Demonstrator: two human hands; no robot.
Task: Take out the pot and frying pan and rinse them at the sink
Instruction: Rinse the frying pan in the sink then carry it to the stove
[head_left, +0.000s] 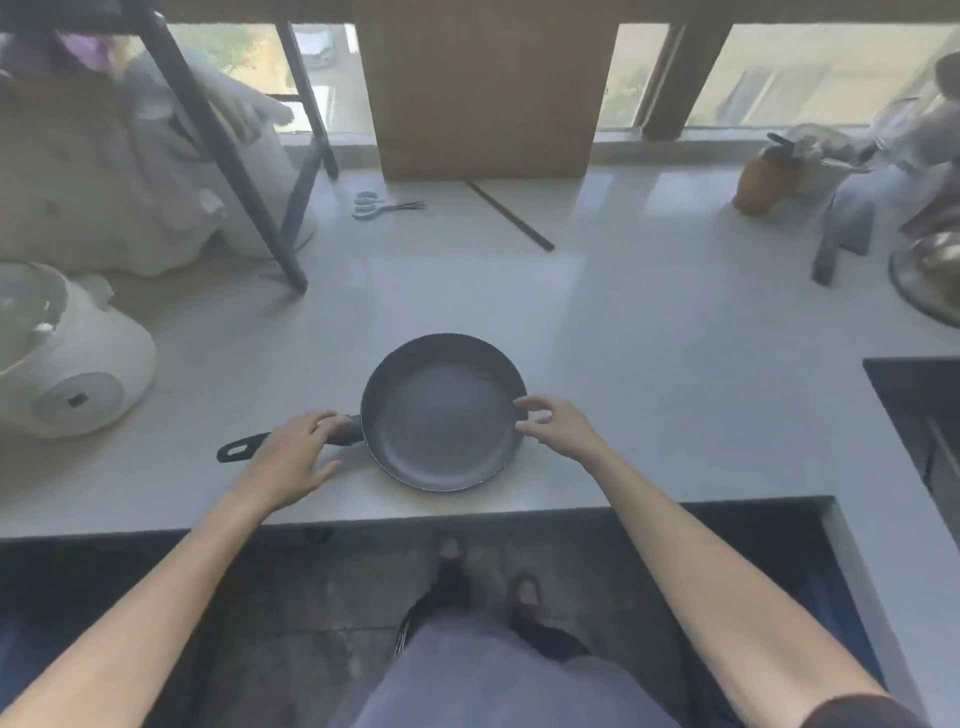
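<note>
Frying pan (444, 413) is sitting flat on the bench (649, 322), close to the front edge, handle pointing toward the left edge. Left hand (296, 457) is being laid over the handle (244, 448) near where it joins the pan; fingers (324, 422) are loosely spread and bent, and whether they are actually closed round the handle cannot be told. Right hand (558, 428) is being held at the pan's right rim, fingertips (523, 402) touching or just off it, thumb and fingers apart, nothing pinched. Pot is not being seen anywhere.

Step judged: pan is out and on the bench, rinse not yet started. Next move is likely calling for a firm grip on the handle, a lift, and a carry to the sink, probably the dark recess (919, 410) at the right edge, though that is not certain.

Room: the bench right of the pan toward that recess is bare. Scissors (384, 205) and a dark stick (511, 215) are lying well apart near the back edge. White appliance (72, 364) is standing at the left edge, rack leg (228, 156) behind it. Front edge is just beside the pan, so little margin is being left there.
</note>
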